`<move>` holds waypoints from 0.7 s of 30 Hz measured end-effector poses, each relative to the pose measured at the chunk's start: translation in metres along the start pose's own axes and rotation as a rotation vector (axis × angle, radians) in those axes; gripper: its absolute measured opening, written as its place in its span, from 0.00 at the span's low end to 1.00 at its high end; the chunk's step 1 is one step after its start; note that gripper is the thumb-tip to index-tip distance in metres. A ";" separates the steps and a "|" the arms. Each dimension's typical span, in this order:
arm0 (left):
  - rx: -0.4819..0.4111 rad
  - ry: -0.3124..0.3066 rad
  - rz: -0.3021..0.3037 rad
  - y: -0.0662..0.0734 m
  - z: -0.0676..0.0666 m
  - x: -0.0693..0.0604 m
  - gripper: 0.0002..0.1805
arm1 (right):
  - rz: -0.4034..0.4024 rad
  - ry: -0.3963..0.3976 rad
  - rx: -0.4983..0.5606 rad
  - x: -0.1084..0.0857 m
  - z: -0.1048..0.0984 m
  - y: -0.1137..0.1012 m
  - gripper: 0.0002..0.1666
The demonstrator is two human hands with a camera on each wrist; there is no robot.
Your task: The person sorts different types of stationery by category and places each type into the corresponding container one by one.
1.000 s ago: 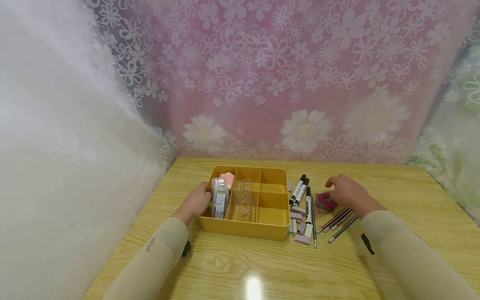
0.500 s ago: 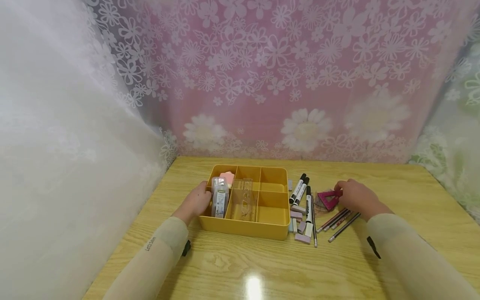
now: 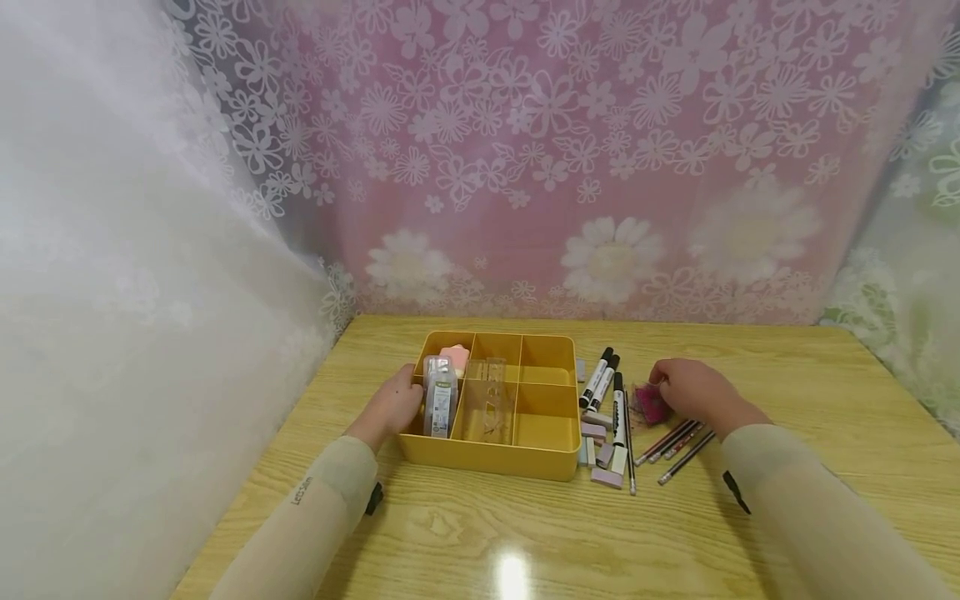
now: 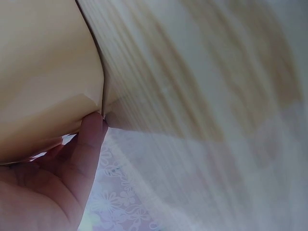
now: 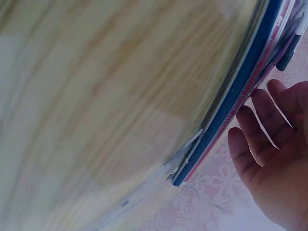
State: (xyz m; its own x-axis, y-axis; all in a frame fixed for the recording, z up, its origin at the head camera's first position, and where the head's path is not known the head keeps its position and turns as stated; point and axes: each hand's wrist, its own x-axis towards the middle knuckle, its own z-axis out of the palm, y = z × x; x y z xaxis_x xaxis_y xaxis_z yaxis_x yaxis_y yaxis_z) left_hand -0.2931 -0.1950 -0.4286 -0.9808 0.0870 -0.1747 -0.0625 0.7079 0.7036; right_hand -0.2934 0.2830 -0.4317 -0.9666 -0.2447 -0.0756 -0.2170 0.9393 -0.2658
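My left hand [image 3: 393, 402] holds the left wall of a yellow divided organizer box [image 3: 487, 457]; its fingers also touch the box in the left wrist view. Clear plastic cases with a label [image 3: 441, 404] stand in the left compartments, beside a pink item [image 3: 455, 357]. Clear rulers [image 3: 492, 400] lean in the middle. To the right, my right hand [image 3: 693, 390] pinches a pink set square [image 3: 651, 406], blurred and partly hidden by the fingers. Other clear pieces seem to lie under it. The right wrist view shows pencils [image 5: 231, 96] close to the curled fingers.
Black-and-white markers [image 3: 600, 379] lie right of the box. Several small erasers [image 3: 606, 477] crowd its right front corner. A lone pencil [image 3: 630, 450] and several more pencils [image 3: 678, 442] lie in front of the right hand. A flowered curtain [image 3: 525, 275] hangs behind the table.
My right hand first moved right, toward me, taking the pink set square by a corner. It has since shifted back left, and the set square has turned. The left hand and box stay put.
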 end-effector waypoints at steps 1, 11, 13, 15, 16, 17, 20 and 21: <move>-0.003 0.000 0.000 0.000 0.000 0.000 0.29 | 0.006 -0.005 0.001 0.000 0.000 0.000 0.16; -0.001 0.007 0.001 0.001 0.000 -0.001 0.29 | 0.092 -0.034 -0.045 -0.002 0.002 0.002 0.34; -0.004 0.006 0.002 0.001 0.000 -0.001 0.29 | 0.101 -0.046 -0.042 -0.002 0.003 0.001 0.42; -0.009 0.006 0.006 0.001 0.000 -0.001 0.29 | 0.098 -0.064 -0.036 -0.002 0.002 -0.001 0.47; -0.012 0.004 0.008 0.001 0.000 -0.002 0.28 | 0.092 -0.072 -0.036 -0.002 0.002 -0.002 0.49; -0.013 0.004 0.008 0.001 0.000 -0.002 0.28 | 0.085 -0.083 -0.027 -0.002 0.001 -0.004 0.50; -0.014 0.004 0.001 0.001 0.000 -0.002 0.29 | 0.066 -0.108 -0.001 0.000 0.000 -0.007 0.48; -0.013 0.003 0.000 0.001 0.000 -0.001 0.29 | 0.060 -0.114 0.009 0.000 0.000 -0.008 0.46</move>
State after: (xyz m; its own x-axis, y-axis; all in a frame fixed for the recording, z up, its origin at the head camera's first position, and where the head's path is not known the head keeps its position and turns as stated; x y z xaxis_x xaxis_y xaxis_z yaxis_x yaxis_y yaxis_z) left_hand -0.2918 -0.1943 -0.4274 -0.9813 0.0852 -0.1728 -0.0647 0.6990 0.7122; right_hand -0.2919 0.2754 -0.4298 -0.9560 -0.2142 -0.2003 -0.1573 0.9510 -0.2663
